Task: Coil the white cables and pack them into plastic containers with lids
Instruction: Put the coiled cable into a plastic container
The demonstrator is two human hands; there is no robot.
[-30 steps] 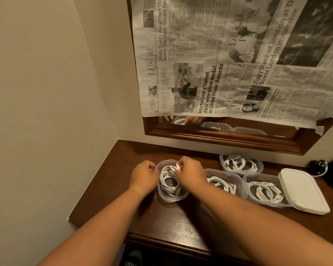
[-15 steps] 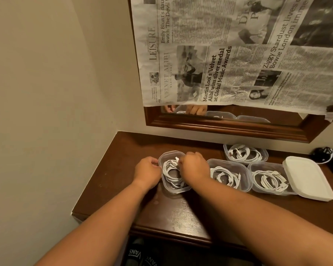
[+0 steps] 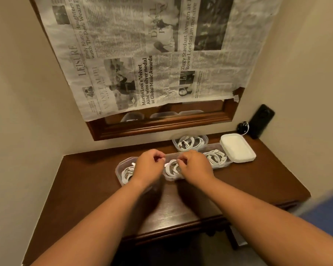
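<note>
Several clear plastic containers stand in a row on the dark wooden table (image 3: 258,181). My left hand (image 3: 149,167) and my right hand (image 3: 196,167) are over the second container (image 3: 170,177), fingers pinched on the coiled white cable (image 3: 171,167) inside it. The leftmost container (image 3: 119,168) holds a coiled cable (image 3: 127,172) and is partly hidden by my left wrist. A third container (image 3: 218,158) and a rear container (image 3: 189,144) each hold a coil. A stack of white lids (image 3: 237,147) lies at the right end.
A mirror in a wooden frame (image 3: 161,125), mostly covered by newspaper (image 3: 152,54), hangs above the table. A black device (image 3: 260,121) leans against the right wall beside a small black item with a cord (image 3: 242,126). Walls close in on the left and right.
Both hands moved right from the leftmost container to the second one and now pinch its cable. The camera view also swung to the right.
</note>
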